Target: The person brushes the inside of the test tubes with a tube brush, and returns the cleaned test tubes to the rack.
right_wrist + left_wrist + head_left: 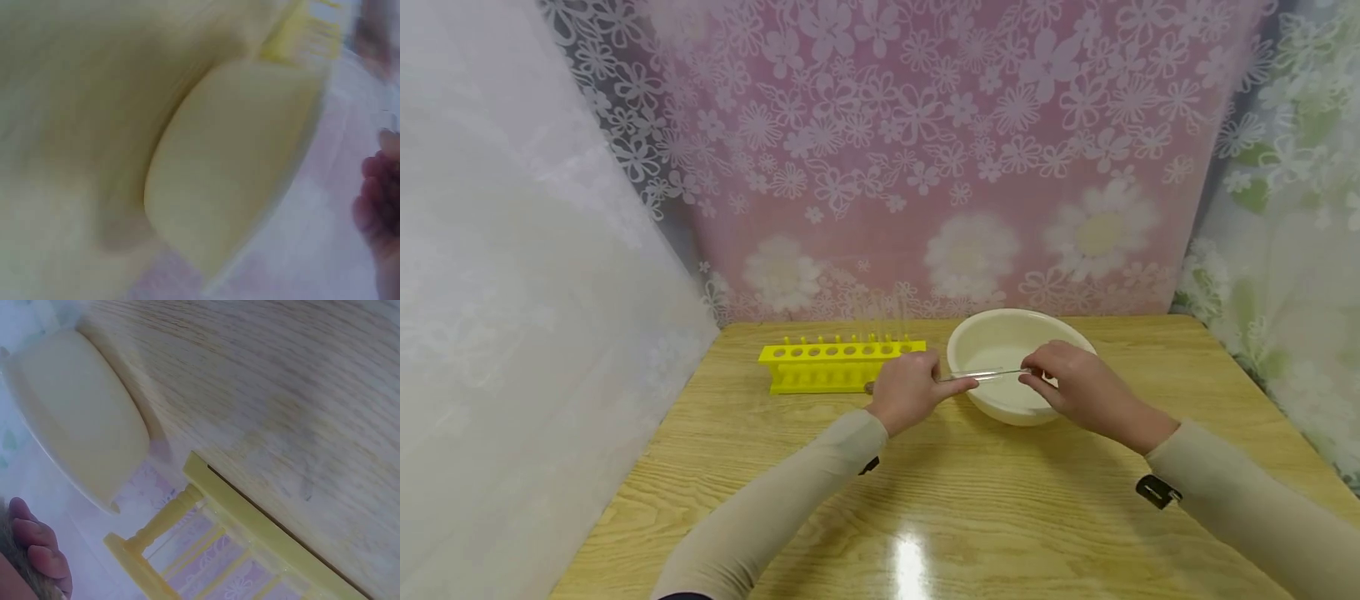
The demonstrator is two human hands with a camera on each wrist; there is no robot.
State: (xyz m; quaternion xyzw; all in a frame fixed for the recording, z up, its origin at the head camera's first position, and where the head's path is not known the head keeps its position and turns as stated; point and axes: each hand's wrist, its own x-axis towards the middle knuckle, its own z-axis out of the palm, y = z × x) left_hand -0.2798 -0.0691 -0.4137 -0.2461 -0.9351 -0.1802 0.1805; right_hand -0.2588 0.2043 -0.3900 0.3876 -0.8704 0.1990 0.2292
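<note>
Over the cream bowl, my left hand grips a clear glass test tube lying nearly level, its thumb stretched along the glass. A greyish-brown bristly tuft, like that of a test tube brush, shows at the left side of this hand; the curled fingers hide most of it. In the left wrist view the same bristles lie against the fingers. My right hand pinches the thin wire handle at the tube's right end. The right wrist view is blurred, with curled right fingers at its edge.
A yellow test tube rack stands on the wooden table, left of the bowl and close to my left hand. Several clear tubes stand upright at its right end. A pink flowered curtain hangs behind the table.
</note>
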